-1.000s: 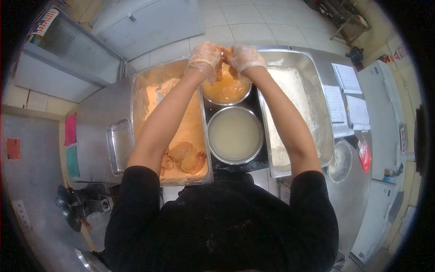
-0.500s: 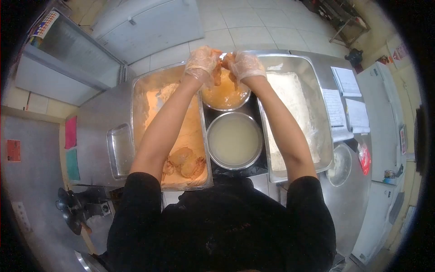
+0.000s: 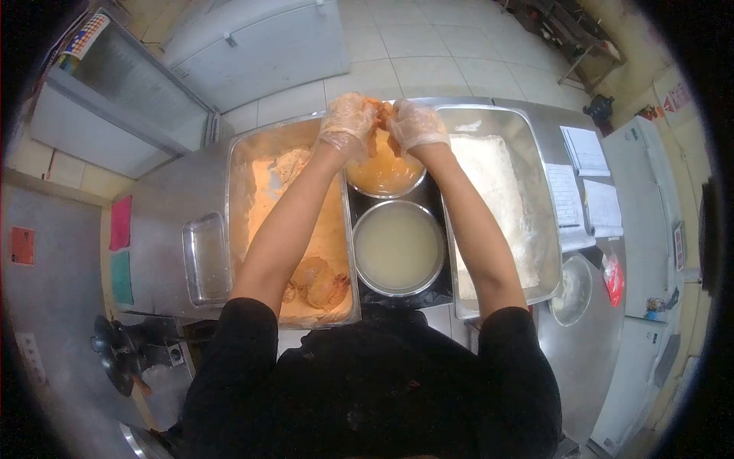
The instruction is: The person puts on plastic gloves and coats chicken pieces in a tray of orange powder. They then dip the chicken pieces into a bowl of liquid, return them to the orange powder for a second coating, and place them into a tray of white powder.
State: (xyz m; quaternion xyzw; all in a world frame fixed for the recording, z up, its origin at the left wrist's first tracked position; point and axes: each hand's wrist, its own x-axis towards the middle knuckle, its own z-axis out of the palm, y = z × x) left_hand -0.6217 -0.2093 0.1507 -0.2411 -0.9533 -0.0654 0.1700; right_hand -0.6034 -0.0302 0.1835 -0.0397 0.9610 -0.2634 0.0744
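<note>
Both my hands wear clear plastic gloves. My left hand [image 3: 349, 124] and my right hand [image 3: 417, 125] are close together, closed on orange-coated meat [image 3: 383, 115] over a metal bowl of orange liquid [image 3: 385, 172]. Nearer me stands a bowl of pale, cloudy liquid [image 3: 398, 246]. To the left, a deep metal tray [image 3: 236, 164] holds orange flour-like coating, with coated meat pieces [image 3: 319, 284] at its near end. On the right, another metal tray [image 3: 540, 200] contains white powder. The fingertips are partly hidden by the gloves and meat.
A small empty metal tray [image 3: 189, 264] lies at the left. Papers [image 3: 586, 151], a clear bowl with white residue [image 3: 572, 291] and a red-and-white packet [image 3: 613, 279] are on the right. A white chest freezer [image 3: 267, 57] stands beyond the counter.
The view has shifted slightly, so the trays and bowls appear lower. My hands have come a little closer together, still holding the meat over the orange liquid.
</note>
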